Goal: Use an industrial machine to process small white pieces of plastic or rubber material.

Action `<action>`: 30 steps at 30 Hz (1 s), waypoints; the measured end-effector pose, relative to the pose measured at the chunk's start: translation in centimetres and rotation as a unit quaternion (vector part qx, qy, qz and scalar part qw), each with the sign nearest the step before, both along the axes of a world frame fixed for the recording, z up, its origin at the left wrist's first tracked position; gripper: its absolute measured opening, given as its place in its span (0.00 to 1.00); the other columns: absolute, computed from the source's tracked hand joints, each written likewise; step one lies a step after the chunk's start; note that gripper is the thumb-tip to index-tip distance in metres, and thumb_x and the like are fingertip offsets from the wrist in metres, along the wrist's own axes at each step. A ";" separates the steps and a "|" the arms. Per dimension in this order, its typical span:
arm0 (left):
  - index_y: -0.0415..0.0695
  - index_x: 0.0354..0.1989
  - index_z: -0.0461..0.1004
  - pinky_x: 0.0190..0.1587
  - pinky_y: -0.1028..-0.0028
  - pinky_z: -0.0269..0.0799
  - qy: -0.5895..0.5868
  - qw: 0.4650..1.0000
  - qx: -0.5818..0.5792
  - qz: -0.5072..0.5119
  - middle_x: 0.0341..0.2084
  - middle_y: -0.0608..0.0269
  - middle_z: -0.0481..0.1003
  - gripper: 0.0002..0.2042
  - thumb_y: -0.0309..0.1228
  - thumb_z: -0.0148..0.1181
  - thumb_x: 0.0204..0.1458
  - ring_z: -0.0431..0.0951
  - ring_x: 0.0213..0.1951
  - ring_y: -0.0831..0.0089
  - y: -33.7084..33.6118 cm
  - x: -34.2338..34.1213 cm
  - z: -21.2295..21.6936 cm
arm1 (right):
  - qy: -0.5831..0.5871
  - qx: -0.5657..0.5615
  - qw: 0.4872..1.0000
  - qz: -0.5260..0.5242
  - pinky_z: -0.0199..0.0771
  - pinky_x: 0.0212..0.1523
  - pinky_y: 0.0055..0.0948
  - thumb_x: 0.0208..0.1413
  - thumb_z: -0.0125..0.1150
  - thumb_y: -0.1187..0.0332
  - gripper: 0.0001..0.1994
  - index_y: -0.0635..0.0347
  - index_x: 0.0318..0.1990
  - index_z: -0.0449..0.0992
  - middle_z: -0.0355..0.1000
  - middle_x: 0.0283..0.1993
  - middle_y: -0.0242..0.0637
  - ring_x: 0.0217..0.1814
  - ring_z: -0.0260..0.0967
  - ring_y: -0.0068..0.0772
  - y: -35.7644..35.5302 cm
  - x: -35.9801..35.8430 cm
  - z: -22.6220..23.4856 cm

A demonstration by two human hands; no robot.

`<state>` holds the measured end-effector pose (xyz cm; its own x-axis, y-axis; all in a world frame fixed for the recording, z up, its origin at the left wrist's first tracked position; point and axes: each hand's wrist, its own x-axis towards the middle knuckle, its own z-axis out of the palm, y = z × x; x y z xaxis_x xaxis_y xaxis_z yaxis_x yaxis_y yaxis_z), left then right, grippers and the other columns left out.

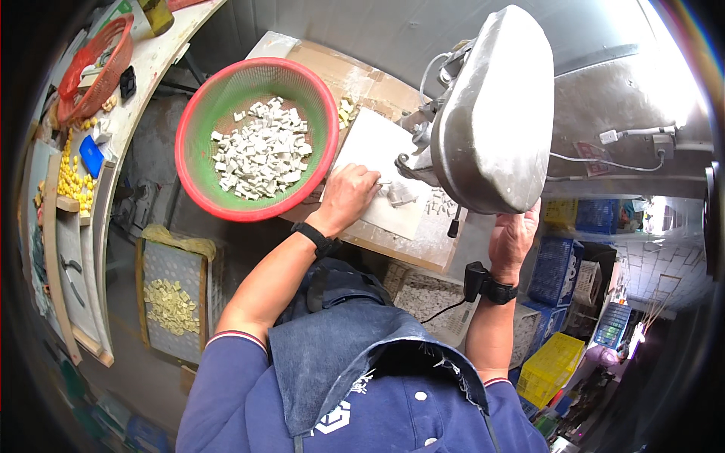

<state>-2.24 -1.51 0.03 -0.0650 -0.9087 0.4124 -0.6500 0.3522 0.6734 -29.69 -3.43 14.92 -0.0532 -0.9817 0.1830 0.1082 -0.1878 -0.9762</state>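
My left hand rests over a white board on the worktable, thumb and fingers pinched at something too small to make out. A small grey metal block or fixture sits beside its fingertips. Above stands a bench machine with a long, rounded grey metal cover; it resembles a drill press. My right hand is raised at the cover's near right end, its fingertips hidden behind it. Left of my left hand, a green basket with a red rim holds many small white pieces.
Small grey pieces lie right of the board. A lever with a black knob hangs below the machine. At left are a framed tray of yellowish pieces and a side bench. Blue crates and a yellow crate stand at right.
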 end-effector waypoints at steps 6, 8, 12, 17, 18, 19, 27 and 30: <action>0.43 0.35 0.79 0.39 0.62 0.72 -0.012 1.000 -0.010 0.007 0.27 0.59 0.75 0.08 0.28 0.67 0.46 0.76 0.34 0.59 -0.5 -0.4 -0.2 | 0.010 -0.012 1.000 0.010 0.65 0.65 0.33 0.68 0.53 0.69 0.19 0.64 0.63 0.61 0.69 0.61 0.41 0.64 0.67 0.32 -0.4 -0.2 0.6; 0.43 0.35 0.80 0.39 0.62 0.72 -0.018 1.000 -0.007 0.011 0.27 0.60 0.75 0.08 0.28 0.67 0.46 0.76 0.34 0.59 -0.5 -0.6 -0.2 | 0.021 -0.007 1.000 0.007 0.66 0.65 0.33 0.68 0.53 0.68 0.19 0.64 0.63 0.61 0.69 0.61 0.41 0.63 0.67 0.32 -0.7 -0.3 0.8; 0.43 0.35 0.80 0.39 0.62 0.72 -0.034 0.999 -0.007 0.018 0.26 0.61 0.75 0.09 0.27 0.67 0.44 0.76 0.34 0.60 -0.6 -0.7 -0.5 | 0.019 -0.013 1.000 0.008 0.66 0.65 0.33 0.68 0.54 0.67 0.20 0.63 0.63 0.61 0.69 0.61 0.41 0.63 0.67 0.32 -1.5 -0.1 1.4; 0.44 0.35 0.80 0.39 0.62 0.71 -0.029 0.999 -0.018 0.030 0.25 0.61 0.74 0.08 0.27 0.67 0.45 0.75 0.34 0.60 -0.7 -0.9 -0.6 | 0.015 -0.017 0.999 0.023 0.68 0.63 0.32 0.67 0.56 0.66 0.20 0.63 0.62 0.62 0.70 0.59 0.41 0.61 0.69 0.32 -2.8 0.5 2.5; 0.44 0.35 0.80 0.39 0.62 0.70 -0.030 0.999 -0.018 0.033 0.25 0.62 0.74 0.08 0.28 0.67 0.45 0.75 0.34 0.60 -0.8 -1.0 -0.6 | 0.020 -0.017 0.999 0.028 0.69 0.62 0.32 0.66 0.57 0.67 0.20 0.63 0.61 0.63 0.71 0.58 0.41 0.60 0.70 0.32 -3.0 0.6 2.5; 0.44 0.35 0.80 0.39 0.62 0.70 -0.029 0.999 -0.018 0.035 0.25 0.62 0.74 0.08 0.28 0.67 0.45 0.75 0.34 0.60 -0.8 -1.0 -0.8 | 0.024 -0.017 0.999 0.033 0.70 0.61 0.31 0.66 0.58 0.67 0.19 0.63 0.60 0.64 0.71 0.57 0.41 0.59 0.71 0.31 -3.1 0.6 2.6; 0.45 0.33 0.79 0.38 0.62 0.69 -0.036 0.997 -0.037 0.052 0.25 0.63 0.73 0.06 0.28 0.66 0.45 0.75 0.33 0.61 -1.1 -1.5 -1.2 | 0.045 -0.016 0.998 0.036 0.72 0.58 0.31 0.63 0.61 0.69 0.18 0.61 0.58 0.65 0.72 0.56 0.39 0.57 0.72 0.31 -3.0 0.4 2.3; 0.46 0.25 0.76 0.38 0.62 0.69 -0.024 0.995 -0.065 0.071 0.22 0.63 0.72 0.02 0.26 0.57 0.47 0.75 0.31 0.62 -1.2 -1.8 -1.0 | 0.027 -0.013 0.999 0.042 0.72 0.58 0.31 0.63 0.62 0.69 0.19 0.61 0.58 0.65 0.72 0.56 0.39 0.57 0.72 0.31 -3.0 0.4 2.2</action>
<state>-4.04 -2.68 -0.95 0.0374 -0.8497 0.5260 -0.7301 0.3362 0.5950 -29.27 -6.47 17.12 0.0403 -0.9771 0.2092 0.0727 -0.2059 -0.9759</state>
